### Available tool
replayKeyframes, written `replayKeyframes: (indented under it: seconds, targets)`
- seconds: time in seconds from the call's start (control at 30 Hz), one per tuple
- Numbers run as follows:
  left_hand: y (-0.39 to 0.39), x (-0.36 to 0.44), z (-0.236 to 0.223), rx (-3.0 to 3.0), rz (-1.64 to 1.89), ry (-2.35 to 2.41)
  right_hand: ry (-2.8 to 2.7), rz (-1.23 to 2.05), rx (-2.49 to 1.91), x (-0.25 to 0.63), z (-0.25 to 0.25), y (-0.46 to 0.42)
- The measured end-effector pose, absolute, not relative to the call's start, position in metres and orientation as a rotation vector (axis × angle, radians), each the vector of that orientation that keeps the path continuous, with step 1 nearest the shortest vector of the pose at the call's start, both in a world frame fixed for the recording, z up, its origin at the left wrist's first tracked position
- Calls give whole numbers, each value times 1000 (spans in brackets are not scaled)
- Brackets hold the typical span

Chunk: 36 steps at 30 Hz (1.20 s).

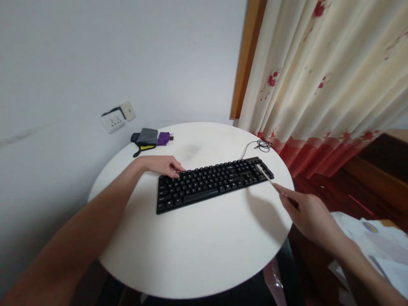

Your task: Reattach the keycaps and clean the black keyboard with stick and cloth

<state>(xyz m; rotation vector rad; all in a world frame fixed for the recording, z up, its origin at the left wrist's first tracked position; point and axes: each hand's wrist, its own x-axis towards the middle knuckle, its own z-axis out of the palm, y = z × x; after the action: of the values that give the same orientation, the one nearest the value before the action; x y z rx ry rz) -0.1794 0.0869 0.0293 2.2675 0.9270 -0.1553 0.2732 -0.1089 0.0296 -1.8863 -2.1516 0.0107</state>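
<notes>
A black keyboard [204, 182] lies at a slant across a round white table [197, 246], its keys facing up. My left hand [164, 165] is closed on its far edge near the left end, with fingertips over the top keys. In my right hand [302, 210], beyond the keyboard's right end, is a slim pale toothbrush [267, 177]. Its head rests on or just above the number pad; contact cannot be told for certain. The fingers are wrapped round the handle's lower end, which they hide. A thin black cable [264, 145] lies coiled behind the keyboard.
At the table's back left lie a grey cloth item [148, 137] and a purple one [163, 138]. A wall socket [114, 121] is beside them. A flowered curtain [306, 85] hangs at the right, above papers or bags [379, 246] lower down.
</notes>
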Motion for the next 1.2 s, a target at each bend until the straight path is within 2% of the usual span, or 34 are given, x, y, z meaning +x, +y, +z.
replayKeyframes:
  seconds: [0.27,0.43,1.2]
  targets:
    - [85,-180,30,2252,-125,942,-2208,-19,-1820,228,31,-19]
    - [84,-179,31,2252,-132,935,-2342,-37,-1900,211,29,-1]
    - [85,-178,32,2254,-138,923,-2378,-32,-1963,267,2,-99]
